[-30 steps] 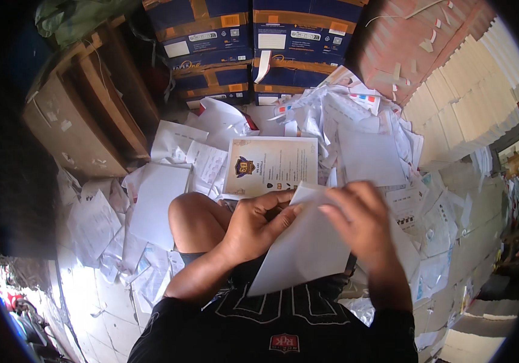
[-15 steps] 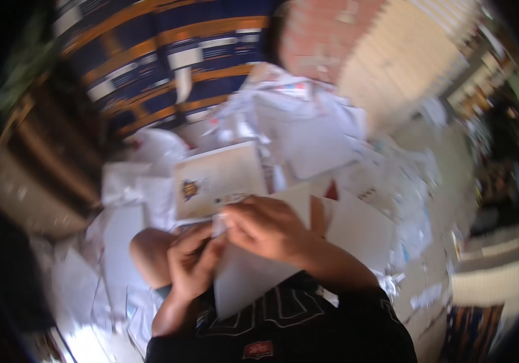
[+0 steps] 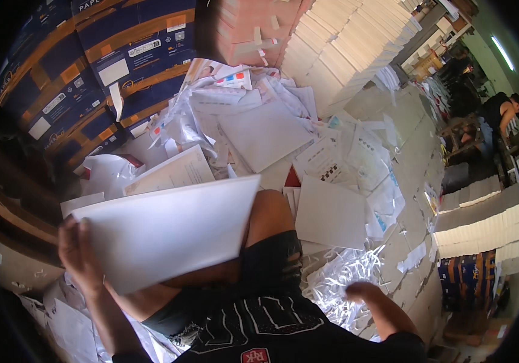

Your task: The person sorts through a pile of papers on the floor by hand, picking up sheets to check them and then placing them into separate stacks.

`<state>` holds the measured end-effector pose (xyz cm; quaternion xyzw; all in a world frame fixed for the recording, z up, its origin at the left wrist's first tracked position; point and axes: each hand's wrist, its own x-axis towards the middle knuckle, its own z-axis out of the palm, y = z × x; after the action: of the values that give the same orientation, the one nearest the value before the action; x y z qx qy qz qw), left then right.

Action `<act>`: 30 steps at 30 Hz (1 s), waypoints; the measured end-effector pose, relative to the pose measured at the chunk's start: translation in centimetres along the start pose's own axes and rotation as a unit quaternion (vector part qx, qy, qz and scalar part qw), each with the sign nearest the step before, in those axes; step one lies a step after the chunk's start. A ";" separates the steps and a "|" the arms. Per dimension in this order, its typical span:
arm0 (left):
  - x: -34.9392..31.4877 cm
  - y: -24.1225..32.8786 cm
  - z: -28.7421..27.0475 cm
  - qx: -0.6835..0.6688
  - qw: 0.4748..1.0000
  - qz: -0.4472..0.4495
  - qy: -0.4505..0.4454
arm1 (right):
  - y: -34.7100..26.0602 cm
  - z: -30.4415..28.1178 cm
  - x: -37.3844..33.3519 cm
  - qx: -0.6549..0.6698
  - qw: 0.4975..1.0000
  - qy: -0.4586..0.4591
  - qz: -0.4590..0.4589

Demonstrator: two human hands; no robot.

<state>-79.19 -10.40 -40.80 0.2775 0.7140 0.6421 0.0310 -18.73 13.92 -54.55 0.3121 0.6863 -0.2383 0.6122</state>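
A flat white booklet or sheaf of paper [image 3: 169, 230] is tilted over my lap. Its left edge is gripped by my left hand [image 3: 81, 254], with fingers on the upper face and the thumb out of sight. Out to the right, my right hand [image 3: 361, 293] is above a heap of thin white paper strips [image 3: 344, 275]. Its fingers are blurred and mostly hidden, so what it may hold does not show. Just beyond the held booklet lies another white booklet [image 3: 178, 172] with printing on its cover.
Loose sheets and a blank white pad [image 3: 265, 136] are heaped ahead of me. Taped blue cartons [image 3: 141, 51] stand at the far left. Tall cream paper stacks [image 3: 347, 51] rise behind, with more stacks [image 3: 483, 224] at right. Another person [image 3: 498, 115] is in the far right background.
My hands were together at the booklet's corner and have parted. The left has moved left, swinging the booklet across my lap; the right has gone to the strips. My view has turned right.
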 end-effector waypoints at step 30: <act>4.4 -14.5 0.7 -0.042 0.901 -0.367 -0.227 | -23.5 -36.6 8.3 0.546 0.669 0.250 -0.437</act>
<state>-87.81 -8.13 -53.05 0.1323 0.7115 0.5337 0.4376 -61.39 24.77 -59.09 0.3030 0.6189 -0.7238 -0.0367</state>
